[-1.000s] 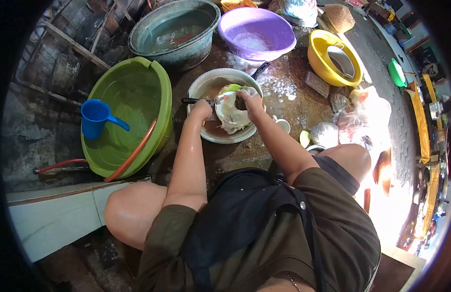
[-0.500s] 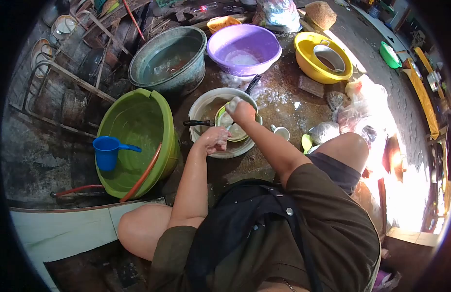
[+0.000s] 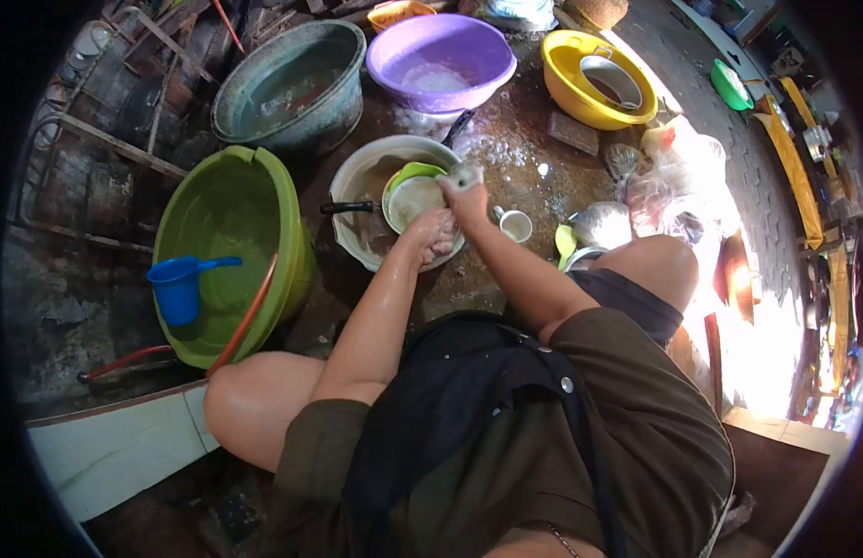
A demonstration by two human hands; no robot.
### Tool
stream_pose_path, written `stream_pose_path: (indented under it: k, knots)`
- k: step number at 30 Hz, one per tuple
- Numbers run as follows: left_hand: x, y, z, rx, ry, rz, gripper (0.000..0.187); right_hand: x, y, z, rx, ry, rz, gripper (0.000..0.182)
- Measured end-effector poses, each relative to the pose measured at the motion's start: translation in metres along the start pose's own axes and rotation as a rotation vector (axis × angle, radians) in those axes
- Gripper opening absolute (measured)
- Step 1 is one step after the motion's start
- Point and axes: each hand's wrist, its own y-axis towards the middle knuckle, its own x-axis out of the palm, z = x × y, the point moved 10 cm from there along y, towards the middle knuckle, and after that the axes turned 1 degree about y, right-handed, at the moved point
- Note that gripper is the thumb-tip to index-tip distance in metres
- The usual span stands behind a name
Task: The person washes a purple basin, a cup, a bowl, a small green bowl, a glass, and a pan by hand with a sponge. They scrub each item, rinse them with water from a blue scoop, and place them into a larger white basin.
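A white basin (image 3: 349, 240) stands before me, holding a green-rimmed bowl (image 3: 414, 171) and cookware with black handles (image 3: 350, 207). Over the bowl's right edge, my right hand (image 3: 468, 203) is closed on a foamy sponge (image 3: 466, 176). My left hand (image 3: 433, 234) is wet and curled shut at the basin's near right side, close to the right wrist; whatever its fingers hold is hidden. A white cup (image 3: 516, 226) sits on the wet floor just right of the basin.
To the left stands a large green tub (image 3: 175, 209) with a blue dipper (image 3: 178, 296) and an orange hose (image 3: 250, 321). Behind are a dark water tub (image 3: 343, 112), a purple basin (image 3: 441, 100) and a yellow basin (image 3: 580, 102). Plastic bags (image 3: 678, 177) lie right.
My view has shifted, moving the scene left and up. The right hand has moved off the bowl's middle to its right edge, and my left hand has curled tighter beside it.
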Motion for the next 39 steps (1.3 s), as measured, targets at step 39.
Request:
stream_pose_path:
  k: [39]
  knots:
    - [-0.175, 0.089, -0.003, 0.092, 0.515, 0.853, 0.043, 0.087, 0.028, 0.041, 0.149, -0.772, -0.463, 0.045]
